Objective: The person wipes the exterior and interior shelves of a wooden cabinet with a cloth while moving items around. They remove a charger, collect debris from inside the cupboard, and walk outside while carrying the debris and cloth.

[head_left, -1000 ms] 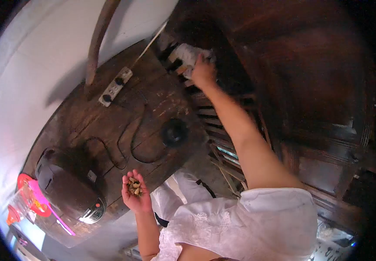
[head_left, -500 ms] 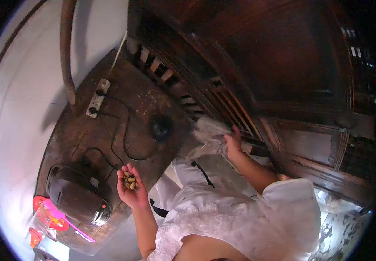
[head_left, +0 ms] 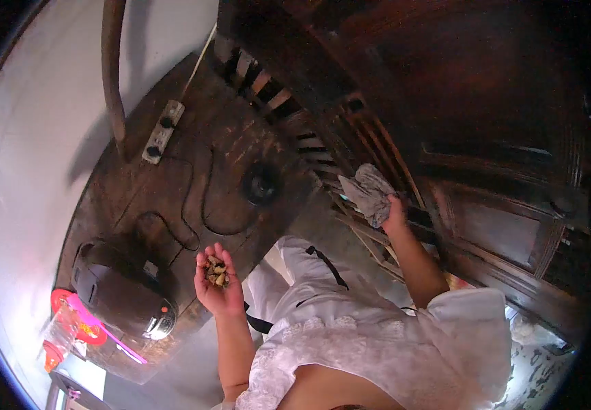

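Palm up and cupped, my left hand (head_left: 219, 290) holds several small tan and dark brown pieces (head_left: 216, 272); their exact kind does not show clearly. It is over the near edge of the dark wooden table (head_left: 128, 215). My right hand (head_left: 395, 215) grips a crumpled grey cloth (head_left: 369, 193) at its lower right side. The cloth hangs in front of the dark wooden cabinet (head_left: 370, 147), and folds of it hide part of the fingers.
On the table are a dark rice cooker (head_left: 121, 287), a power strip (head_left: 163, 132) with cords, and a round black object (head_left: 263, 183). A clear bottle with an orange cap (head_left: 53, 357) and a pink strip-like item (head_left: 97, 324) lie at the lower left.
My right hand has moved right, and the cloth, spread and blurred before, is now bunched up in it. My left hand with its pieces sits slightly farther right in view.
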`<state>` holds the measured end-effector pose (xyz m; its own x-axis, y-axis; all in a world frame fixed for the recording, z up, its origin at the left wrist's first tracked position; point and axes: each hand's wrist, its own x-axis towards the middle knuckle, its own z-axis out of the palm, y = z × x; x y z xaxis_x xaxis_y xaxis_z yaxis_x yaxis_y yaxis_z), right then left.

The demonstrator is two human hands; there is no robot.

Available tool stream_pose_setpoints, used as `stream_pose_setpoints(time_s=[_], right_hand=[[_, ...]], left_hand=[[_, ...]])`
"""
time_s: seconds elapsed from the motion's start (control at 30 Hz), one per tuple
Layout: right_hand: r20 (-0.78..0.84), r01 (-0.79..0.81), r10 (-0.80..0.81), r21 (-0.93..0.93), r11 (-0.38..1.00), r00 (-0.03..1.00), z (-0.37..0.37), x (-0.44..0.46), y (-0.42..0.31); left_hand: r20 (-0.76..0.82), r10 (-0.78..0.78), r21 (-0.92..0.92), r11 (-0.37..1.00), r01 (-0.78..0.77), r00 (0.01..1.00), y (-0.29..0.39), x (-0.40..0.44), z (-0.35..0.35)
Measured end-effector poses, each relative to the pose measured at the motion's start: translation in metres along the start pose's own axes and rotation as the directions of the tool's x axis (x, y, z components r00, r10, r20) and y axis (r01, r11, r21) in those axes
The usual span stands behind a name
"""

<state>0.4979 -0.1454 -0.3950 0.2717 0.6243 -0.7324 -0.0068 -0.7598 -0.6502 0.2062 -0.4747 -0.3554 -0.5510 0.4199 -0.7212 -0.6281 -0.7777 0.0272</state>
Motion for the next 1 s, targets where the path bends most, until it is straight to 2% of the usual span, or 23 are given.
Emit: stream_pose_setpoints(time_s=[0.13,0.2,0.3,0.4,0.5,0.6,0.73,0.77,0.8,0.83,0.9,0.97,1.0], right_hand=[[-0.001,0.026,-0.026,-0.042,0.999,1.0,0.041,-0.035,-0.021],[0.046,0.021,-0.023,0.049,0.999,0.999,0.053,-0.046,-0.02],[0.146,-0.024,0.012,0.08,0.996,0.989,0.038,-0.03,-0.021],[0.084,0.042,-0.046,0.044,0.998,0.995,0.036,-0.03,-0.019],[0.092,0.057,-0.063,0.064,0.996,0.994,0.034,-0.028,-0.015],[0.123,-0.054,0.038,0.129,0.99,0.992,0.03,-0.034,-0.019],[0.137,-0.011,-0.011,0.155,0.988,0.99,0.023,-0.016,-0.005],[0.175,-0.061,0.033,0.155,0.986,0.984,0.027,-0.016,-0.004],[0.215,-0.112,0.079,0.147,0.983,0.973,0.03,-0.016,-0.005],[0.135,-0.044,0.029,0.11,0.993,0.99,0.029,-0.02,-0.003],[0.092,-0.07,0.061,0.092,0.993,0.994,0.036,-0.05,0.002],[0.037,-0.087,0.084,0.067,0.994,0.996,0.013,-0.052,0.018],[0.05,0.011,-0.002,-0.187,0.982,0.999,-0.007,-0.036,0.039]], left_hand=[[-0.029,0.008,-0.018,1.0,-0.009,1.0,-0.002,0.0,-0.012],[-0.025,0.014,-0.034,0.999,-0.015,1.0,0.001,0.002,-0.017],[-0.003,0.042,-0.033,0.999,-0.042,0.999,0.002,-0.001,-0.017],[0.007,0.046,-0.01,0.999,-0.046,0.999,0.001,0.001,-0.013],[-0.061,0.062,0.024,0.998,-0.061,0.996,0.002,0.003,-0.012],[-0.033,0.03,0.031,0.999,-0.029,0.999,-0.003,0.003,-0.012],[0.022,-0.067,0.059,0.996,0.065,0.998,-0.021,0.007,-0.013],[0.047,-0.098,0.047,0.994,0.096,0.994,-0.026,0.009,-0.01],[0.053,-0.091,0.043,0.995,0.089,0.994,-0.031,0.011,-0.007],[0.04,-0.107,0.051,0.993,0.104,0.994,-0.035,0.011,-0.005],[-0.011,-0.109,0.069,0.992,0.109,0.994,-0.04,0.013,0.002],[-0.002,-0.111,0.045,0.993,0.111,0.994,-0.046,0.017,0.0],[0.012,-0.12,0.037,0.992,0.119,0.993,-0.049,0.021,-0.003]])
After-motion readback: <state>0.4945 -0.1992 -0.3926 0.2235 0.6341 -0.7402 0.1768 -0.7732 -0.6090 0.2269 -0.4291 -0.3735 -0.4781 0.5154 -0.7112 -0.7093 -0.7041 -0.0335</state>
